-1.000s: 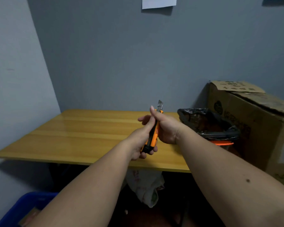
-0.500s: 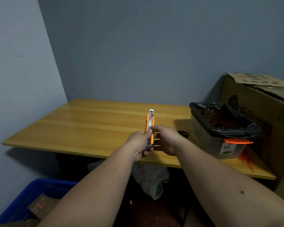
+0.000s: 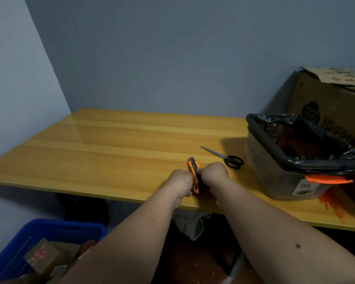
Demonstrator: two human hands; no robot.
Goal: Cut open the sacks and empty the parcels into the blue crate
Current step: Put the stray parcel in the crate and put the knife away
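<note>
Utility knife (image 3: 193, 173): orange body with dark grey trim and a grey metal tip, blade not discernible; held low over the near edge of the bench (image 3: 111, 152), tip pointing away from the person. Left hand (image 3: 180, 182): fingers curled round the rear of the handle. Right hand (image 3: 212, 174): fingers curled against the knife's right side, gripping it. Blue crate (image 3: 49, 232): plastic, on the floor at lower left, holding brown cardboard parcels (image 3: 43, 257) with labels. Scissors (image 3: 225, 157): black handles, blades together, lying flat on the bench just right of the hands. Bin (image 3: 291, 160): translucent, lined with a black bag, orange latch on the front, standing at the bench's right end. Cardboard box (image 3: 332, 103): large, printed, behind the bin. White bag (image 3: 191, 225): hanging beneath the bench.
</note>
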